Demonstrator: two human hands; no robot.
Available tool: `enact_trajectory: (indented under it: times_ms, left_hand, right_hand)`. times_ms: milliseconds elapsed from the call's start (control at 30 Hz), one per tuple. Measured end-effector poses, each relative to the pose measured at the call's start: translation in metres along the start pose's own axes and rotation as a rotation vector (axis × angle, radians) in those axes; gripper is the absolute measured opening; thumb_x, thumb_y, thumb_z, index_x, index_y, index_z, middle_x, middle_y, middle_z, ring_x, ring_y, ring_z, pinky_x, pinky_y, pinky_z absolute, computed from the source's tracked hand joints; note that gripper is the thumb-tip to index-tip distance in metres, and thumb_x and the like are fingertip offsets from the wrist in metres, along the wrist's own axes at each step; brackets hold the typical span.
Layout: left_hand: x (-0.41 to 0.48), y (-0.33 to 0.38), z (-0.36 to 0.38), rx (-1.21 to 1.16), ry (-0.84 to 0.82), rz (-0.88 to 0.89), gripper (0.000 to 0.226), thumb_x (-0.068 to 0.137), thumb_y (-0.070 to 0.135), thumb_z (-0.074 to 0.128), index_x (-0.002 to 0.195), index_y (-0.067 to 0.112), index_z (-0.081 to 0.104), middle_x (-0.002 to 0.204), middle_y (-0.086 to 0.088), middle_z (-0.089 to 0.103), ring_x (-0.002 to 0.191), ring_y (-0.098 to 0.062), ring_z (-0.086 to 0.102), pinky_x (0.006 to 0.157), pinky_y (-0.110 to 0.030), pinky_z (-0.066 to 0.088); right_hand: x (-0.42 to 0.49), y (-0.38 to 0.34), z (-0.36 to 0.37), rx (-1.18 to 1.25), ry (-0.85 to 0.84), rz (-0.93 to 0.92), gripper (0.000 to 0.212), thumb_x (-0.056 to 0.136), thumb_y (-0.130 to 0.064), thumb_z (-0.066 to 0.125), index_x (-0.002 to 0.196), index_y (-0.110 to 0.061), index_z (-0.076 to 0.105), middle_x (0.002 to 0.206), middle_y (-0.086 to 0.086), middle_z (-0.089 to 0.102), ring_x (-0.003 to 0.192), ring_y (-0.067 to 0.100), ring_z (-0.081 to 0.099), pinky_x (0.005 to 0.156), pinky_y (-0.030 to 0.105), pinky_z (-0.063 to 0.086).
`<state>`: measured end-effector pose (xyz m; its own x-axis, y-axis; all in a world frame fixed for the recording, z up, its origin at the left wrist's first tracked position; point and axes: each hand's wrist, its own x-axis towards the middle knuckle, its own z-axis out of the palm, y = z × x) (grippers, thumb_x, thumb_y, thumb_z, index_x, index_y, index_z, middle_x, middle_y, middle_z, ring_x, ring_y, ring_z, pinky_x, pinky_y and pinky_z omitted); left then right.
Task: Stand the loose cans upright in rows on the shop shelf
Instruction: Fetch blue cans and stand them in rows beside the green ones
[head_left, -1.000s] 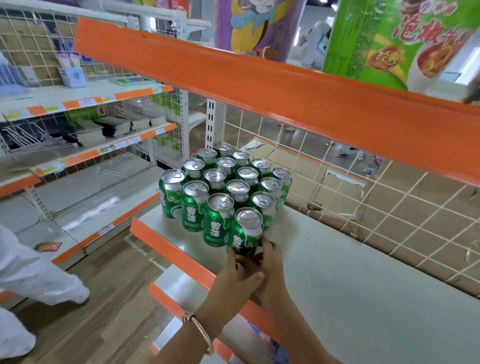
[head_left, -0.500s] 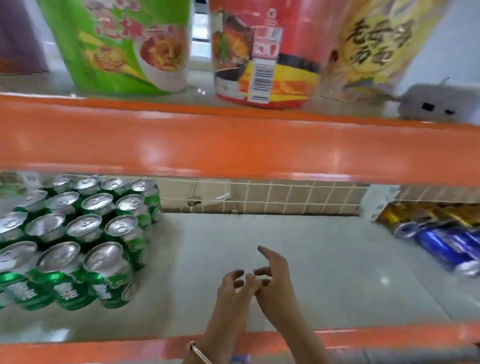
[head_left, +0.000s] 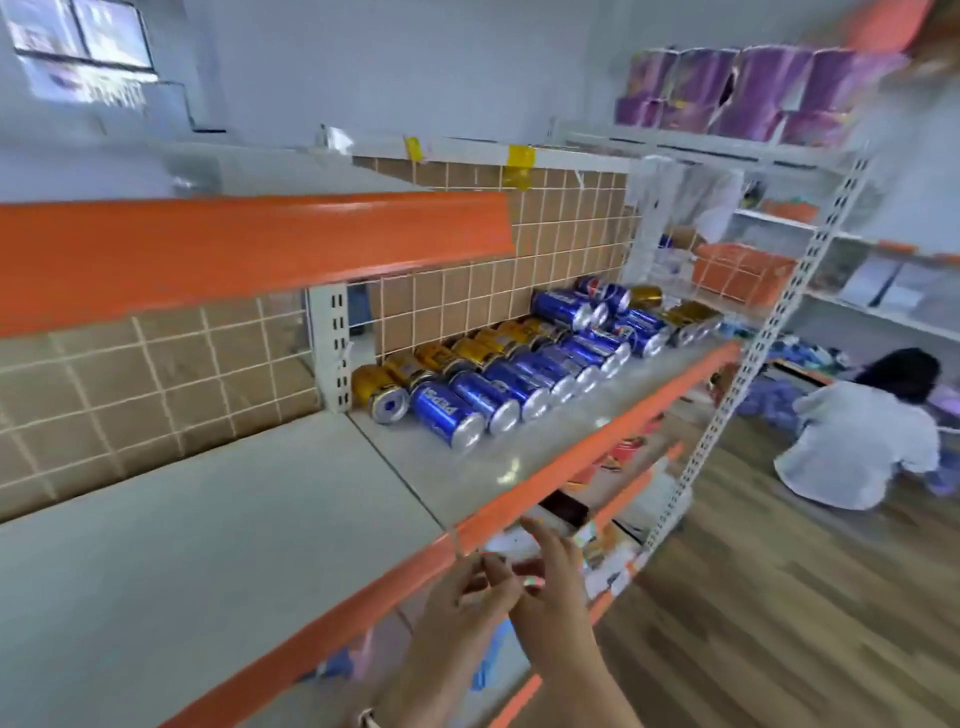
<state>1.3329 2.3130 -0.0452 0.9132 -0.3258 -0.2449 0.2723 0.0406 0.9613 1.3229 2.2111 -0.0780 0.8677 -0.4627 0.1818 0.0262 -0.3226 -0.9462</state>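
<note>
Cans (head_left: 451, 415) lie sideways on the shelf (head_left: 524, 460). Left hand (head_left: 457, 603) and right hand (head_left: 553, 592) touch, loose-fingered, holding nothing

Thin wrist bangle (head_left: 367, 718), left hand (head_left: 453, 613)

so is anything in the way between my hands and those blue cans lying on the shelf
Nothing visible: the shelf is bare between the left hand, the right hand and the nearest blue can. Only the orange front edge must be reached over.
</note>
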Motion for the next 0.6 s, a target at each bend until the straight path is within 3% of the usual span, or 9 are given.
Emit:
enact_trajectory:
  times_ms: [33,100,200,267,400,500,600]
  left_hand:
    - [0.005,-0.002,0.019,-0.008,-0.015,0.003,0.009,0.071,0.022,0.072,0.074,0.019,0.063,0.053,0.011,0.064,0.049,0.002,0.055,0.048,-0.009,0.041]
    - [0.013,-0.004,0.052,0.005,-0.028,0.008,0.019,0.083,0.004,0.068,0.072,0.018,0.059,0.057,0.01,0.064,0.062,-0.004,0.057,0.053,-0.009,0.042]
    - [0.031,-0.008,0.095,0.049,-0.049,-0.03,0.016,0.08,0.011,0.07,0.07,0.02,0.062,0.072,0.006,0.065,0.072,-0.008,0.058,0.069,-0.022,0.045]
    - [0.043,-0.01,0.119,0.076,-0.077,-0.047,0.012,0.074,0.021,0.073,0.065,0.024,0.066,0.07,0.009,0.068,0.075,-0.007,0.063,0.077,-0.027,0.047]
    - [0.064,-0.003,0.162,0.046,-0.15,-0.046,0.018,0.081,0.003,0.065,0.067,0.012,0.058,0.051,0.007,0.062,0.051,0.001,0.059,0.056,-0.013,0.047]
    - [0.09,-0.004,0.19,0.055,-0.191,-0.085,0.012,0.069,0.013,0.069,0.07,0.01,0.057,0.051,0.008,0.063,0.054,-0.006,0.059,0.061,-0.021,0.048]
    - [0.125,0.0,0.213,0.041,-0.234,-0.103,0.024,0.052,0.025,0.068,0.069,0.013,0.055,0.055,0.008,0.062,0.06,-0.011,0.057,0.066,-0.026,0.046]
  right_hand:
    - [0.006,0.007,-0.018,-0.03,0.028,-0.001,0.049,0.079,-0.017,0.074,0.107,-0.044,0.044,0.121,0.0,0.038,0.102,0.019,0.054,0.077,0.009,0.046]
    - [0.017,0.018,-0.05,-0.088,0.061,0.004,0.051,0.077,-0.02,0.072,0.107,-0.047,0.04,0.121,-0.007,0.035,0.101,0.017,0.055,0.079,0.011,0.045]
    - [0.033,0.033,-0.092,-0.16,0.06,0.06,0.053,0.083,-0.008,0.068,0.12,-0.035,0.043,0.127,-0.007,0.029,0.1,0.009,0.051,0.084,0.016,0.043]
    - [0.043,0.042,-0.114,-0.177,0.078,0.094,0.054,0.083,-0.004,0.066,0.128,-0.025,0.044,0.129,-0.003,0.027,0.101,0.011,0.052,0.086,0.021,0.046]
    - [0.059,0.054,-0.144,-0.113,0.124,0.142,0.047,0.085,0.001,0.06,0.118,-0.029,0.046,0.126,-0.001,0.03,0.096,0.011,0.055,0.073,0.006,0.044]
    - [0.079,0.061,-0.164,-0.043,0.128,0.196,0.039,0.088,-0.004,0.058,0.119,-0.025,0.047,0.125,-0.001,0.028,0.09,0.007,0.054,0.066,0.003,0.044]
    - [0.113,0.073,-0.18,-0.052,0.159,0.197,0.039,0.087,-0.007,0.06,0.122,-0.018,0.049,0.122,0.0,0.03,0.094,0.006,0.052,0.068,0.0,0.041]
